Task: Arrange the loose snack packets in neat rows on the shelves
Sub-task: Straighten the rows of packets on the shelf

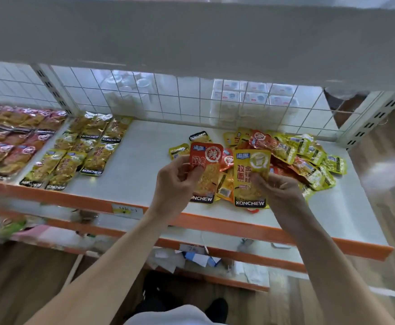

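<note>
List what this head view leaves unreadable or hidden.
- Bottom of the loose pile: buried under upper packets and both held packets.
- Lower shelves: blurred, goods unidentifiable.
- Price tag: writing too blurred.
- Boxes behind the wire grid: labels too small.

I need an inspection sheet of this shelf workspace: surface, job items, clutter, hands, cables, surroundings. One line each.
Surface: white shelf with orange front edge, bare in the middle.
Job's things: yellow rows laid neatly at left; reddish rows on the next bay; loose pile of red and yellow packets at right.
Clutter: papers on the lower shelf.
Hands: left hand holds a red packet; right hand holds a yellow packet, both above the pile's near edge.
Cables: nothing seen.
Surroundings: wire grid behind the shelf, white packs beyond it, wood floor below.
</note>
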The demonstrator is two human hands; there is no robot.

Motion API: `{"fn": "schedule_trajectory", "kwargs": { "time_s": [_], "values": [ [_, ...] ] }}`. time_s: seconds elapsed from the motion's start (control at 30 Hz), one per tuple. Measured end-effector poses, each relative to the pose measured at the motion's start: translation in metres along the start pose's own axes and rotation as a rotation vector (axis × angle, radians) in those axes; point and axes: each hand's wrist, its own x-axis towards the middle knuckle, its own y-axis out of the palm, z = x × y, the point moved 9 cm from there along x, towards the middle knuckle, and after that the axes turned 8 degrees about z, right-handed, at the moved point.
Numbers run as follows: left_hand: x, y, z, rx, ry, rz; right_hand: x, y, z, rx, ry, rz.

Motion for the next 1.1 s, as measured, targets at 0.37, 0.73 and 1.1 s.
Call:
{"fn": "schedule_trajectory", "kwargs": {
  "time_s": [0.37, 0.73, 1.1],
  "values": [
    [-0.034, -0.114, 0.044, -0.11, -0.165, -0.192, 0.024, 0.118, -0.006, 0.041, 0.061, 0.092],
    [-0.036, -0.245, 0.087, -0.112, -0.201, -0.201, 0.047, 0.244, -0.021, 0.056, 0.15, 0.036],
    [-0.016, -0.351, 0.128, -0.124, -0.195, -0.146, 0.074, 0.346, -0.04, -0.046, 0.208, -0.002]
  ]
}}
